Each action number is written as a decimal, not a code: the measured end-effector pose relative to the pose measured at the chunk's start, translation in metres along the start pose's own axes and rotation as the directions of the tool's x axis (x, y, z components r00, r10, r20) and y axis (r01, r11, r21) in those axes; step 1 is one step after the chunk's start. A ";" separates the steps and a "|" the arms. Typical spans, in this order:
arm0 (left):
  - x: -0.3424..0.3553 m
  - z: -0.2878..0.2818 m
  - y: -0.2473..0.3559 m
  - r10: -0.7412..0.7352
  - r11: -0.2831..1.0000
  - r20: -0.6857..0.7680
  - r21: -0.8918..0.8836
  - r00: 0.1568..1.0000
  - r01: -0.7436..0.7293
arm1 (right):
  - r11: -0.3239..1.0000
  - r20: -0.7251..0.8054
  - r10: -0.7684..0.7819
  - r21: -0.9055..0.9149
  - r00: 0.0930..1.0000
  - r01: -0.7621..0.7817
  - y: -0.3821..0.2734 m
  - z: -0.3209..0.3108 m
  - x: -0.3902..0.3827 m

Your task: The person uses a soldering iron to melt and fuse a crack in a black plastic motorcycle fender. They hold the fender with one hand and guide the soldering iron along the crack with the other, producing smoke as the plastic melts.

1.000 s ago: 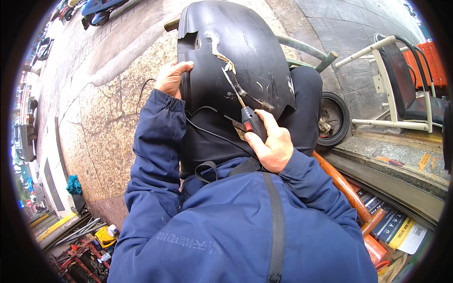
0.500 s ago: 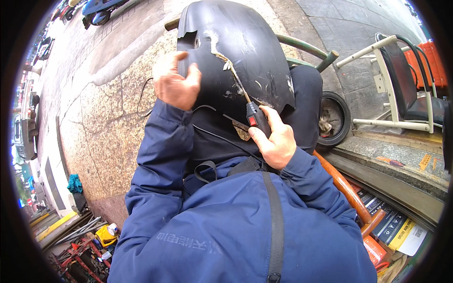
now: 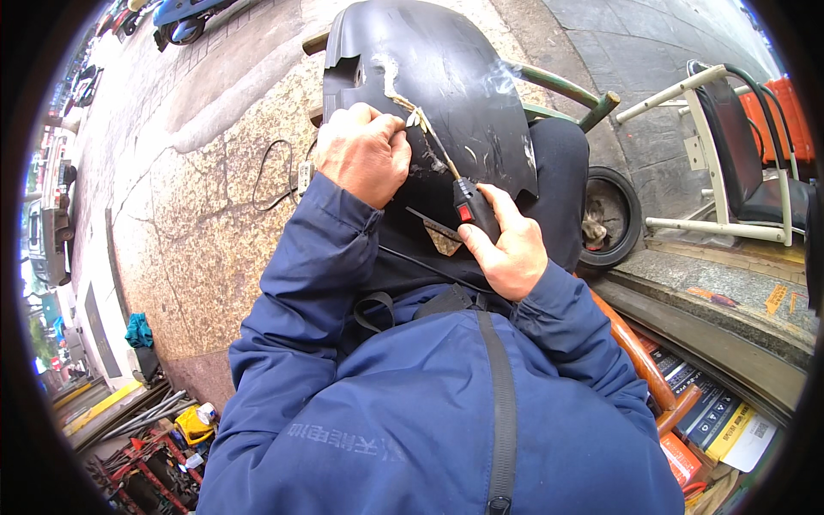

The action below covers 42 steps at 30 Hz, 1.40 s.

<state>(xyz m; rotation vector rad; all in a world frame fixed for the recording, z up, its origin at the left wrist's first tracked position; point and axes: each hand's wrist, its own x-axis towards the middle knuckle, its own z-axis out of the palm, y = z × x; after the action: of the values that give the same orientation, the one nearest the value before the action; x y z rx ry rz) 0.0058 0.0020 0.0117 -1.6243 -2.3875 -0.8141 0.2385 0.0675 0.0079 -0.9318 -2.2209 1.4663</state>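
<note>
A black plastic fender panel (image 3: pixel 463 77) rests on my lap, with a pale repaired seam running down it. My right hand (image 3: pixel 506 249) grips a soldering iron (image 3: pixel 472 209) with a black handle and red switch; its thin tip reaches up to the seam, where a wisp of smoke rises. My left hand (image 3: pixel 365 154) lies on the panel beside the seam, fingers pinched on a small pale strip (image 3: pixel 414 118) at the tip of the iron. Both forearms are in blue sleeves.
A small tyre (image 3: pixel 611 215) lies to the right on the stone pavement. A white-framed chair (image 3: pixel 738 172) with a black seat stands far right. A cable (image 3: pixel 279 176) lies on the pavement at left. Boxes (image 3: pixel 712 421) and orange tubes (image 3: pixel 631 352) sit low right, tools low left.
My left hand has moved from the panel's left edge onto its face, up to the seam, and pinched the strip. My right hand and the iron shifted slightly.
</note>
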 end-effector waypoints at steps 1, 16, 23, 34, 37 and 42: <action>0.000 0.001 0.000 0.002 1.000 -0.002 0.000 1.000 -0.002 | 1.000 0.003 0.004 -0.003 1.000 -0.004 0.000 0.000 0.000; -0.001 0.001 0.004 0.029 0.998 0.020 -0.061 0.999 -0.028 | 0.999 -0.015 -0.017 0.028 1.000 0.018 -0.002 -0.001 -0.001; -0.001 0.002 0.001 0.071 0.988 -0.073 -0.128 0.995 -0.080 | 1.000 0.007 -0.013 0.014 1.000 0.013 0.000 0.000 -0.001; -0.002 -0.007 -0.035 -0.148 0.985 -0.263 -0.123 0.953 0.119 | 1.000 0.009 -0.008 0.009 1.000 0.008 -0.002 -0.001 -0.001; -0.005 -0.003 -0.045 -0.238 0.968 -0.260 -0.143 0.936 0.207 | 1.000 0.006 -0.012 -0.003 1.000 0.012 -0.006 -0.004 0.002; -0.005 0.009 -0.058 -0.469 0.805 -0.102 -0.457 0.877 0.377 | 0.995 0.036 0.018 -0.100 0.999 -0.015 -0.011 -0.017 0.018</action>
<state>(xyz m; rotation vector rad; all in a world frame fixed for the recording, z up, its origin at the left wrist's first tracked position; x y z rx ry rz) -0.0422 -0.0134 -0.0184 -1.0190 -2.5718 -1.6006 0.2312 0.0887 0.0235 -0.9633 -2.3371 1.4021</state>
